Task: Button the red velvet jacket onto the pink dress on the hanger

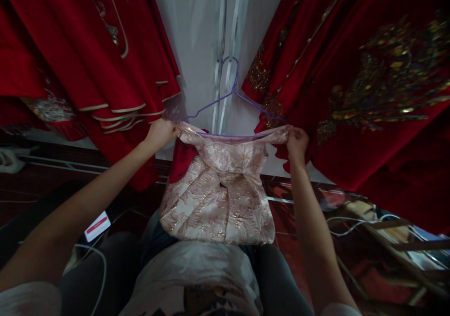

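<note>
A small pale pink dress (218, 199) with a shiny gold floral pattern hangs in front of me on a purple wire hanger (235, 90). My left hand (163, 133) pinches the dress at its left shoulder end, and my right hand (297, 142) pinches the other shoulder end. Between them the neckline is stretched nearly straight, with the hanger's lower bar running along inside it. The hanger's hook points up toward the white wall. Below, the skirt spreads over my lap.
Red garments with pale trim (119, 72) hang at the left, and red garments with gold sequins (386, 81) at the right. A white upright surface (190, 34) stands behind. At lower right is a wooden frame (397, 241) with cables; a white card or screen (97, 226) lies lower left.
</note>
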Available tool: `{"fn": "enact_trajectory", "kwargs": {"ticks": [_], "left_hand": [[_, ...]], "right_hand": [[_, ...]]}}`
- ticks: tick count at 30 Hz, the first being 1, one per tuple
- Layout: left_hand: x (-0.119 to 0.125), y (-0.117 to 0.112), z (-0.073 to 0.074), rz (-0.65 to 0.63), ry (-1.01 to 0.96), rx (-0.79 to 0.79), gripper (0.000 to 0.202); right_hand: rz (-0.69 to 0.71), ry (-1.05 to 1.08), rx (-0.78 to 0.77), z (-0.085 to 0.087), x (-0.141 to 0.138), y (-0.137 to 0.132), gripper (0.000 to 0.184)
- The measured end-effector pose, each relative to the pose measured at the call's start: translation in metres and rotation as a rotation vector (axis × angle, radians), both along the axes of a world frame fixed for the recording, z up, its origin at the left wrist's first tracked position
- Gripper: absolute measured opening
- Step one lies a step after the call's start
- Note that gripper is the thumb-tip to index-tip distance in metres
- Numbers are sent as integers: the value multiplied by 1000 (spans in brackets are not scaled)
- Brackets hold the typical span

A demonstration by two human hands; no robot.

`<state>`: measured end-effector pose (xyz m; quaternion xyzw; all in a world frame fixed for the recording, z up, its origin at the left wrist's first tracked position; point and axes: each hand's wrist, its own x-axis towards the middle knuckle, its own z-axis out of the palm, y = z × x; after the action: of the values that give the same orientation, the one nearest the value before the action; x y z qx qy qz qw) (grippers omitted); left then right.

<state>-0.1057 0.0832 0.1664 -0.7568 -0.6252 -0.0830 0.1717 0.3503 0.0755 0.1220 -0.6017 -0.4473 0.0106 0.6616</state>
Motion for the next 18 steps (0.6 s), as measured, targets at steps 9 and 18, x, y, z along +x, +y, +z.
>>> {"fn": "enact_trajectory", "kwargs": {"ticks": [9,18], "left_hand": [[35,-30,-26,-480,-58,-163,28],[118,-13,-32,-851,-215,149,26]], "right_hand": [[603,90,-478,-30,-53,-61,46],[754,69,-340,7,-72,-93,31]]}}
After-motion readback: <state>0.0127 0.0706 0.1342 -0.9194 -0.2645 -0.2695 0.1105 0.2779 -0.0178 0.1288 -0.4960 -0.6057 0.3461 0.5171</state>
